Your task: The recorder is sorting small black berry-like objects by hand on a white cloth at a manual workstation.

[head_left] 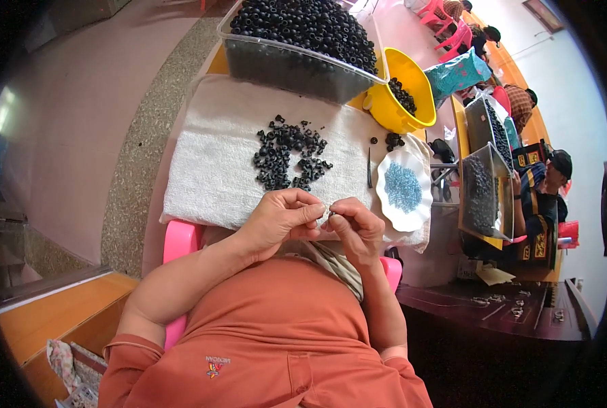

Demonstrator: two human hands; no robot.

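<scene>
Head view — white towel [215,156] on table, pink floor [79,102]

A teal plastic bag [458,73] with small printed specks lies bunched at the table's far right edge, just beside the yellow bowl [404,92]. On the wall at the upper right hangs a dark-framed rectangular sign [543,13]. No screens show.

Small black ring-shaped bead [331,213], pinched between the fingertips of my left hand [283,219] and my right hand [355,228], held just above the white towel's [208,170] near edge.
</scene>
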